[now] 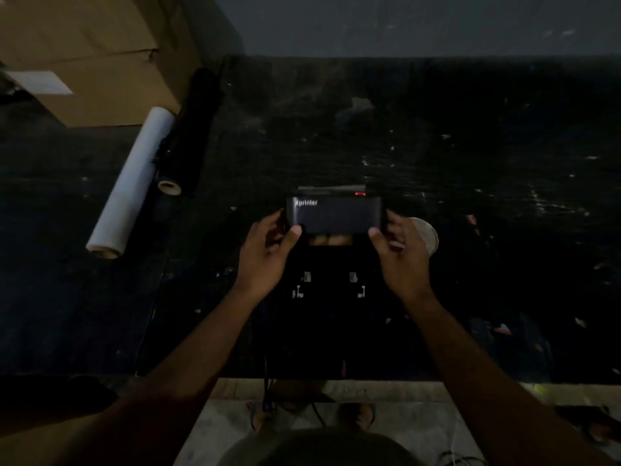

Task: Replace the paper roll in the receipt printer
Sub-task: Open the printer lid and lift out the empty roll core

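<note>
A black receipt printer (331,284) sits on the dark table in the middle of the head view. Its lid (334,215), marked "Xprinter", is raised, and a red light glows at the lid's top edge. My left hand (267,252) grips the lid's left side with the thumb on its lower corner. My right hand (401,255) grips the lid's right side the same way. A pale paper roll (428,233) lies on the table just right of my right hand, partly hidden by it. The dim compartment under the lid shows little detail.
A long white roll (132,181) and a black roll (191,132) lie at the left, beside a cardboard box (97,58). The table's near edge (336,381) runs below the printer, with cables hanging over it. The scene is very dark.
</note>
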Demonstrator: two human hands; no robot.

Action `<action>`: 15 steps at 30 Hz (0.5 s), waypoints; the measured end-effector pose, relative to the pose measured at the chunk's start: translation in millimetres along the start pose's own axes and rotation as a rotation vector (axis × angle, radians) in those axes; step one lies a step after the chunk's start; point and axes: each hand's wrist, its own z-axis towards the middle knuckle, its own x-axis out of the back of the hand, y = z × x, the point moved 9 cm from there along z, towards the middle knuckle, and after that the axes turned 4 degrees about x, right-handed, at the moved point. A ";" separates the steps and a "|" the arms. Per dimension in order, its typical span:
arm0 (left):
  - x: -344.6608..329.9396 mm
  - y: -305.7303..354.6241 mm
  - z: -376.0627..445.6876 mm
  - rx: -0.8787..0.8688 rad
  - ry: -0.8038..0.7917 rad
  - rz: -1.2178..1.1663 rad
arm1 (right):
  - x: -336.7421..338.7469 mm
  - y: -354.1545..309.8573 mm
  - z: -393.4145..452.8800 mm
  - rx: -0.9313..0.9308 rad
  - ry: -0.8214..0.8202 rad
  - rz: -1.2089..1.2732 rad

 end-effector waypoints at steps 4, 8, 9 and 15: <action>6.7 22.3 40.9 -0.022 0.035 0.089 | -0.2 -8.4 40.4 -0.013 0.084 -0.065; 5.2 44.5 70.1 0.010 0.028 0.088 | -5.7 -11.1 80.5 -0.037 0.068 -0.136; 4.6 47.3 77.6 0.013 0.029 0.081 | -7.8 -12.6 89.5 -0.038 0.056 -0.174; 0.5 53.5 102.1 0.035 -0.004 0.050 | -15.6 -12.1 117.9 -0.071 0.009 -0.218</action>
